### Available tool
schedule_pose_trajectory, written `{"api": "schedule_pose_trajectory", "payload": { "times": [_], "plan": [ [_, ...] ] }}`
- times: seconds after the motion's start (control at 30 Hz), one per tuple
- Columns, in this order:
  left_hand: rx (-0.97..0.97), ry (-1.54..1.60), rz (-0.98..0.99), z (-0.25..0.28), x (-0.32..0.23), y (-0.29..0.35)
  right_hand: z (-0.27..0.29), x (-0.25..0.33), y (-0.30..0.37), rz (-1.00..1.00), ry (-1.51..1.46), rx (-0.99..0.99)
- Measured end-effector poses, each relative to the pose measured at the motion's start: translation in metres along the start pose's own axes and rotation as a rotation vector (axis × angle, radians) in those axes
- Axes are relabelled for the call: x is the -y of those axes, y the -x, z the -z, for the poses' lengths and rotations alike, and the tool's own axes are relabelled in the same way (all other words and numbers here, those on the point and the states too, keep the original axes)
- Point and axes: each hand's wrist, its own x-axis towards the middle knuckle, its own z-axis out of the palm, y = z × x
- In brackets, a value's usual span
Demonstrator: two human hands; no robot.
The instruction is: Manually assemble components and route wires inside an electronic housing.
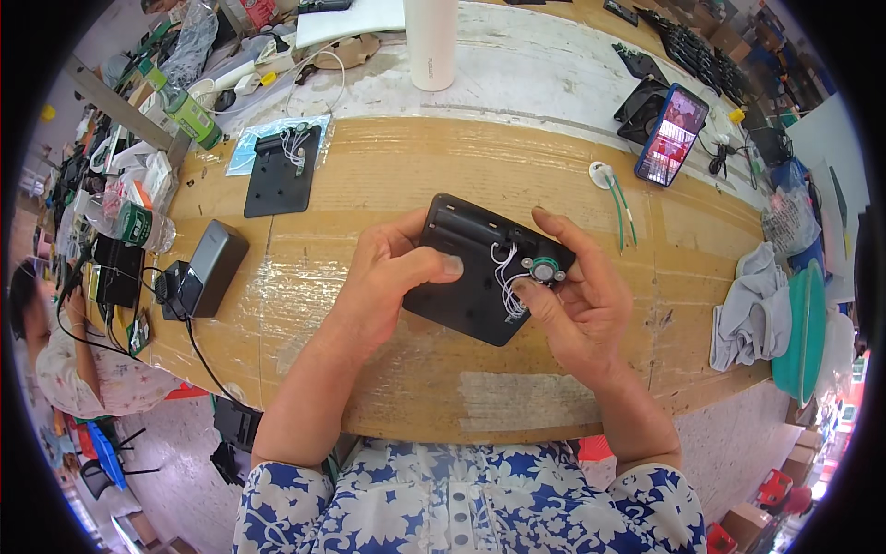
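Note:
Both hands hold a flat black plastic panel [449, 297] tilted above the cardboard-covered table. My left hand [388, 277] grips its left edge, thumb lying on the face and fingers behind. My right hand [586, 305] is closed round the right edge, its thumb by thin white wires [506, 277] bundled on the panel. Just above that thumb sits a small round silver part with a green rim [543, 270], near the panel's upper right corner. Farther left, a similar black panel with white wires [280, 180] lies partly on a light blue sheet [242, 155].
A phone [672, 136] leans on a stand at the far right, near a white disc with green wires [602, 174]. At left are a dark box-shaped device [217, 268] with a cable, and bottles [189, 115]. A white cylinder [431, 46] stands behind. Grey cloth [752, 309] hangs at right.

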Motion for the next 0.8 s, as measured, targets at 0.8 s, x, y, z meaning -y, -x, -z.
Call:
{"api": "schedule_pose_trajectory", "payload": {
  "times": [0.8],
  "plan": [
    [-0.011,-0.113,0.019,0.020,-0.001,-0.009,0.007,-0.006,-0.015,-0.404,-0.302,-0.135]
  ]
}}
